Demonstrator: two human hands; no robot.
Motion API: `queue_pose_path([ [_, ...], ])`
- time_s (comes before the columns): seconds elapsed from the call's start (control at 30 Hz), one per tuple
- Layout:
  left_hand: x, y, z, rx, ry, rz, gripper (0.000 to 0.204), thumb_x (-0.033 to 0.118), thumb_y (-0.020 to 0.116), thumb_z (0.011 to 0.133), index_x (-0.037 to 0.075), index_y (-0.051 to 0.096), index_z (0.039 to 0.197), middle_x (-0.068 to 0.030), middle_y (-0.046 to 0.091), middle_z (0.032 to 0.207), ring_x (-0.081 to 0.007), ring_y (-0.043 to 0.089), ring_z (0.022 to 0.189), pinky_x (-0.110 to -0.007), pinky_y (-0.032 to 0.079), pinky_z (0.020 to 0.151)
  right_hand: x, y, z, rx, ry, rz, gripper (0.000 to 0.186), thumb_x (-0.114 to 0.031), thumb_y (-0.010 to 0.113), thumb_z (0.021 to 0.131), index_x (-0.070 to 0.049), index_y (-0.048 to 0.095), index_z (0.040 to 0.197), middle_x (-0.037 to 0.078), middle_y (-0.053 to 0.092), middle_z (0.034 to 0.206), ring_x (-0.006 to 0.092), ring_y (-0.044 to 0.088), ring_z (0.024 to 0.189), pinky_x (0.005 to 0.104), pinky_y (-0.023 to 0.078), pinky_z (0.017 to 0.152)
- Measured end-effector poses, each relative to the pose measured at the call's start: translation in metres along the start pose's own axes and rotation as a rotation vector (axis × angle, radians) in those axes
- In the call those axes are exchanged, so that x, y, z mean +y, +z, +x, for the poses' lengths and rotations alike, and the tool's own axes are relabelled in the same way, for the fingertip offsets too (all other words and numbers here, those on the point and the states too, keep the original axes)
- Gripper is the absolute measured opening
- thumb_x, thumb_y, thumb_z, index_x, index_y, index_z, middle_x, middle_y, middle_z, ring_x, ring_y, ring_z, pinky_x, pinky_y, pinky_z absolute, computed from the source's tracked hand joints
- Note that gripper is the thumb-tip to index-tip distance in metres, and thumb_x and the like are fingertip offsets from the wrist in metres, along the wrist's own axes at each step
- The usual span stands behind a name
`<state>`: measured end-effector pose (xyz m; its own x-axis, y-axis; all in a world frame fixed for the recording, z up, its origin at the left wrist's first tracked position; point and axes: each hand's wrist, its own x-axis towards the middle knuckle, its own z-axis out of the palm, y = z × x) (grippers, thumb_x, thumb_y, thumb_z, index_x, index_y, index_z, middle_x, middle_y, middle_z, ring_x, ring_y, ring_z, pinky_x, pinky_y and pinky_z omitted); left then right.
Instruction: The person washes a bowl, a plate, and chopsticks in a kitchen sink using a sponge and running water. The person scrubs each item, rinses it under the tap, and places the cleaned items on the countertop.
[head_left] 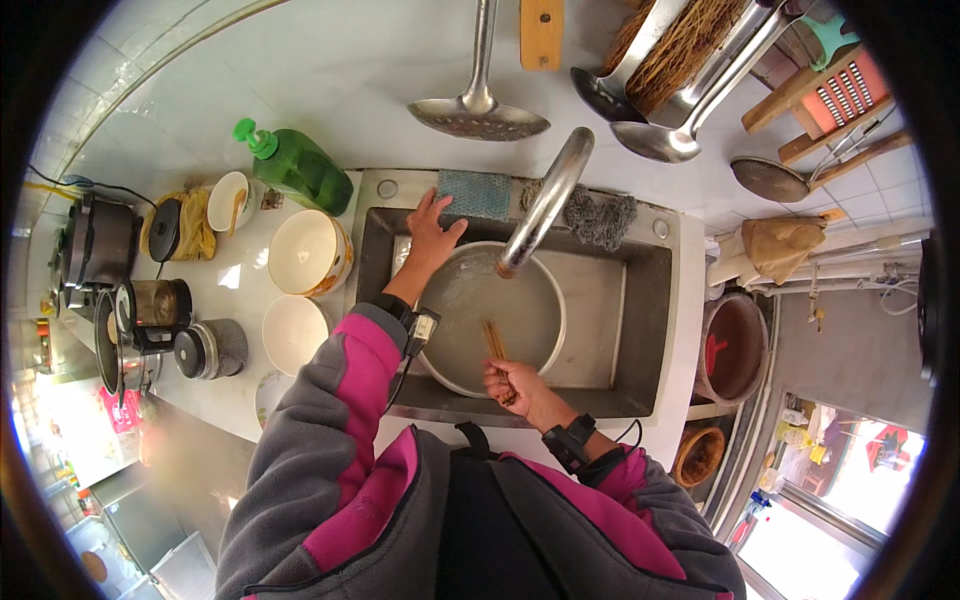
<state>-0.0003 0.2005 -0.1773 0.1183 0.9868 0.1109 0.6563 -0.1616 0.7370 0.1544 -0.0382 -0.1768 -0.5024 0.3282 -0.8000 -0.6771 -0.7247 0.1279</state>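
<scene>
A bundle of wooden chopsticks (492,338) is gripped in my right hand (514,386), which is closed round one end. Their tips point away from me over a round metal basin (543,300) in the sink (608,385). My left hand (432,238) reaches across to the sink's far edge, fingers apart and nothing seen in them. Just right of those fingers lies a blue-green cloth (474,194); I cannot tell whether they touch it. The curved metal faucet (550,200) hangs above the basin. A grey scouring pad (600,217) rests on the far rim.
Left of the sink stand a patterned bowl (305,252), a white bowl (296,335), a green pump bottle (305,170) and a jar (211,348). A skimmer (479,118) and a ladle (655,140) hang on the wall. A brown bucket (735,350) stands at right.
</scene>
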Motion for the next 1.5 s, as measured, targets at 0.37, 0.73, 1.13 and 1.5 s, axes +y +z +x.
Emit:
queue_pose_path([
  [0.37,0.009,-0.010,-0.041,0.071,-0.657,-1.036,0.019,0.020,0.067,0.075,0.008,0.055,0.082,-0.0013,0.053,0.084,-0.0152,0.050,0.081,-0.036,0.042,0.078,0.000,0.044,-0.054,-0.059,-0.302,-0.305,0.022,-0.031,0.053,0.094,-0.014,0.046,0.106,-0.002,0.042,0.070,0.0057,0.033,0.049,0.0205,0.028,0.040],
  [0.73,0.086,-0.017,-0.156,-0.371,-0.647,-1.414,0.025,0.031,0.051,0.089,0.009,0.053,0.101,-0.0055,0.056,0.101,-0.0221,0.055,0.088,-0.039,0.045,0.081,0.008,0.051,-0.052,0.028,-0.666,-0.670,0.030,-0.041,0.044,0.095,-0.011,0.041,0.093,-0.001,0.040,0.062,0.0078,0.035,0.042,0.0241,0.029,0.034],
  [1.13,0.117,-0.021,-0.196,-0.255,-0.687,-1.145,0.032,0.028,0.061,0.088,0.001,0.055,0.103,-0.0116,0.059,0.087,-0.0214,0.059,0.079,-0.037,0.049,0.068,0.046,0.035,-0.074,-0.112,-0.525,-0.743,0.034,-0.044,0.038,0.096,-0.011,0.041,0.087,-0.001,0.038,0.061,0.0080,0.031,0.041,0.0240,0.026,0.034],
  [1.5,0.135,-0.036,-0.147,-0.057,-0.612,-1.093,0.043,0.042,0.042,0.095,0.002,0.053,0.083,-0.0082,0.052,0.069,-0.0190,0.051,0.056,-0.037,0.045,0.050,0.076,0.045,-0.123,-0.330,-0.401,-0.495,0.037,-0.046,0.041,0.096,-0.009,0.045,0.092,-0.004,0.031,0.060,0.0046,0.025,0.043,0.0191,0.020,0.034],
])
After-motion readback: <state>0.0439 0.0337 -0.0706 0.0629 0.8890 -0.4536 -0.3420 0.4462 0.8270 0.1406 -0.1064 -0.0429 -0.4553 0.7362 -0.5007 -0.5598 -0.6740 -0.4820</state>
